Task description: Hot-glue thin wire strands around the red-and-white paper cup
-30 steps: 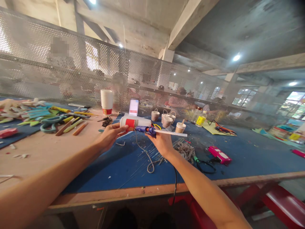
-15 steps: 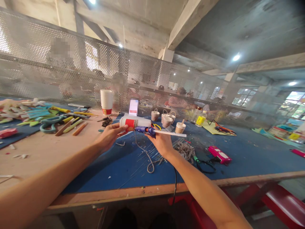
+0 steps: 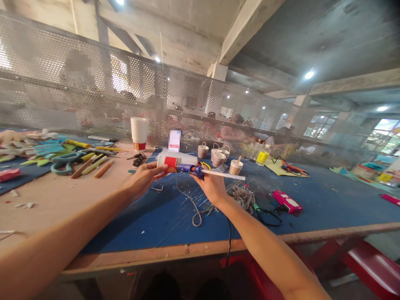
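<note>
My left hand [image 3: 149, 174] is closed round a red and white paper cup [image 3: 170, 161], which lies on its side in the air above the blue table. A strip of grey cord is wrapped on the cup, and its loose cord [image 3: 189, 200] hangs down to the table. My right hand [image 3: 212, 185] grips a blue glue gun [image 3: 190, 168], its nozzle at the cord on the cup. A long white glue stick [image 3: 225, 175] sticks out of the gun's back end. Whether the nozzle touches the cup I cannot tell.
Behind stand a stack of paper cups [image 3: 138, 132], a phone [image 3: 174, 141] and several small cord-covered buckets [image 3: 219, 158]. Scissors [image 3: 65, 161] and tools lie left. A cord bundle [image 3: 243, 198] and a pink box [image 3: 287, 202] lie right. A perforated metal screen [image 3: 187, 96] closes off the back.
The glue gun's nozzle has shifted very slightly along the cup's cord. Both hands keep their hold and otherwise stay nearly still.
</note>
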Tool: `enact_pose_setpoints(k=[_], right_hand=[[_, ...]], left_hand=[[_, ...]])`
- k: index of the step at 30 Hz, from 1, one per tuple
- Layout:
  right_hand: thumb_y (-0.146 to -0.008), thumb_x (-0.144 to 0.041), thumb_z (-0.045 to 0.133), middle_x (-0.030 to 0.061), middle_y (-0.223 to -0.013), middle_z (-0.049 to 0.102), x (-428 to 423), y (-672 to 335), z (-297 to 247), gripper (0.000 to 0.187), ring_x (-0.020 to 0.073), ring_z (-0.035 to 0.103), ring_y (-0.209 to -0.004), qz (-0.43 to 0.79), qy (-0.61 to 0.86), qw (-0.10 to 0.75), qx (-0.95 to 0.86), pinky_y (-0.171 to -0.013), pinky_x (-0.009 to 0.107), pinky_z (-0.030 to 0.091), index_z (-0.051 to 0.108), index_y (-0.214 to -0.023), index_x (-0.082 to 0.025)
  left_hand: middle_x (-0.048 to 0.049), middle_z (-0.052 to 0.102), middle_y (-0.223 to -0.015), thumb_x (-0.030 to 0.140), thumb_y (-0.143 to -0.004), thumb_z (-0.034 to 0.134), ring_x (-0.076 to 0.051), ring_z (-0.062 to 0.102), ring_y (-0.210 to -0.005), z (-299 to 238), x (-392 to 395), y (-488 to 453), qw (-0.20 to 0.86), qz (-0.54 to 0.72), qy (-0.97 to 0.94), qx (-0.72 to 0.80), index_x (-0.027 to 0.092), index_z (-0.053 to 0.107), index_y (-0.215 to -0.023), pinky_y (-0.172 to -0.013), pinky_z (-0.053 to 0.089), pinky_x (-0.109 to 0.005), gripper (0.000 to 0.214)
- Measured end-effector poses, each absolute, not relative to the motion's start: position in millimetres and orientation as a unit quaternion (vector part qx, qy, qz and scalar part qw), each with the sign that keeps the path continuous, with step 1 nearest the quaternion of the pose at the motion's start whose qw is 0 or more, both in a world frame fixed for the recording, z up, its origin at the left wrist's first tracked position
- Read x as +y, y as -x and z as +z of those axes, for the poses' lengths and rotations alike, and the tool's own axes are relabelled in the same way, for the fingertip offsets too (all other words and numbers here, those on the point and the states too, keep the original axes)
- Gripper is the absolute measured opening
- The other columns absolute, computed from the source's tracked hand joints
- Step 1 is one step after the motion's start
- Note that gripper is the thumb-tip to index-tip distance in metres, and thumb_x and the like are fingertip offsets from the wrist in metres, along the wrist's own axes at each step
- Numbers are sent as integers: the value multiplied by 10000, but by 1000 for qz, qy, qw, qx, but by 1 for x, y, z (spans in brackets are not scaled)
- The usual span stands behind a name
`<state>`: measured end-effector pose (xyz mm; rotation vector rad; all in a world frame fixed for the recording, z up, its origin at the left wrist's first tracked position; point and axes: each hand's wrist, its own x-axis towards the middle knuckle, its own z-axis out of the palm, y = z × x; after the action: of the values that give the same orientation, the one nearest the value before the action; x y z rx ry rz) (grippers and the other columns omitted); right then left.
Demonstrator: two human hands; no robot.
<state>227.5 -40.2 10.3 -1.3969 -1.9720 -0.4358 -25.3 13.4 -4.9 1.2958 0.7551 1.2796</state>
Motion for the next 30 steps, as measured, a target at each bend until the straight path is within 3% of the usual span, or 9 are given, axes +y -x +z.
enact_pose_setpoints(k=[7,30], right_hand=[[-990,-497,639,88,-1015,788,-40,-228,10,313,246,735,-846,-171,538,333,-755,-707,297,501,725,-1100,-218],[-983,-455,658,100,-1014,790,-47,-225,17,335,262,736,-905,-141,556,306,-760,-741,300,489,707,-1187,-195]], left_hand=[[-131,842,-1013,413,-755,874,-303,748,-1014,-6,14,25,548,540,-550,325,210,852,-899,-1023,538,-453,250],[-118,843,-1023,378,-730,897,-269,772,-971,-4,13,25,580,551,-507,322,196,839,-929,-934,591,-369,276]])
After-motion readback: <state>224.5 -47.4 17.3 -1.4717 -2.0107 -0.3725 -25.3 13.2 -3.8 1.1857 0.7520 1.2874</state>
